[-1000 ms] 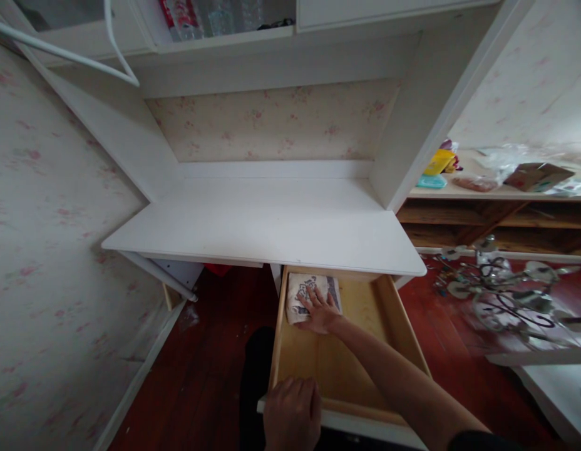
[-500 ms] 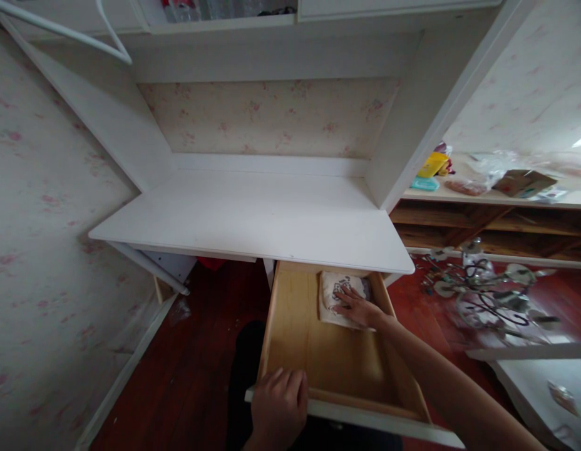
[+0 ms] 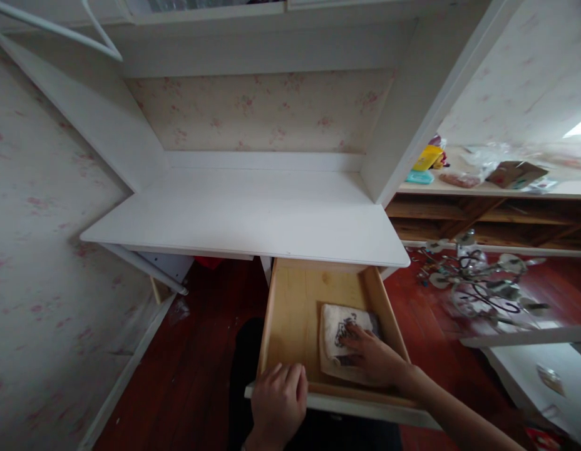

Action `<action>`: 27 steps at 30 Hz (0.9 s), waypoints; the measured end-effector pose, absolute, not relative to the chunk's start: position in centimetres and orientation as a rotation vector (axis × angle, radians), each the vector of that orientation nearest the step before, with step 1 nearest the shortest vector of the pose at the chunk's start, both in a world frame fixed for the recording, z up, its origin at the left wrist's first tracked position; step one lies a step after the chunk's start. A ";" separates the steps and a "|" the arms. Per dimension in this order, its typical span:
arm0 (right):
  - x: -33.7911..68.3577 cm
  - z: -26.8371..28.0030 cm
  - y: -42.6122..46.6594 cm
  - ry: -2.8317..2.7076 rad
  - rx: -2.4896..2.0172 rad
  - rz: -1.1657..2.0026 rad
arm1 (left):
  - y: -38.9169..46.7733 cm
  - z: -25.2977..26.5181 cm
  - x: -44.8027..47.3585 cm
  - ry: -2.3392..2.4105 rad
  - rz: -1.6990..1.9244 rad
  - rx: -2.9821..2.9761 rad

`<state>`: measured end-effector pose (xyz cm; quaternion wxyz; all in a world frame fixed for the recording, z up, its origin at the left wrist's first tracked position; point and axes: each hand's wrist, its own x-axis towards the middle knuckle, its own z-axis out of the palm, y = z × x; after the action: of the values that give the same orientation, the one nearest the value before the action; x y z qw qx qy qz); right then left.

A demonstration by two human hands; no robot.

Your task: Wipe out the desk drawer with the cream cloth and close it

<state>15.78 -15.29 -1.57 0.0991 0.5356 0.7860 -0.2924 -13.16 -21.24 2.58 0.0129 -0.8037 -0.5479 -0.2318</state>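
Folded white cloth with dark print (image 3: 340, 332) is pressed flat under the open right hand (image 3: 372, 358), lying near the front-right of the pale wooden drawer (image 3: 290, 313). Drawer front is gripped by left hand (image 3: 277, 401), steadying it.

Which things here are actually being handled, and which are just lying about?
In use: drawer, folded cloth under right hand, left hand on drawer front.
Lying about: desk top, chandelier on floor, cardboard box, yellow packet.

A folded patterned cloth (image 3: 343, 335) lies on the open wooden drawer's (image 3: 290, 313) bottom
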 end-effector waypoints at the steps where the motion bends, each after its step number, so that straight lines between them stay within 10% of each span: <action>1: 15.8 -1.3 -15.9 2.313 1.558 -0.893 | -21.2 2.5 -13.2 -1.701 -0.729 -2.506; 27: -2.6 -2.6 -10.5 2.229 1.532 -0.443 | -21.0 1.6 -13.1 -1.686 -0.859 -2.436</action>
<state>-2.60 -10.47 -2.60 0.1989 0.5479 0.7970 -0.1585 -13.09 -20.98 1.57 0.0284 -0.7895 -0.5462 -0.2784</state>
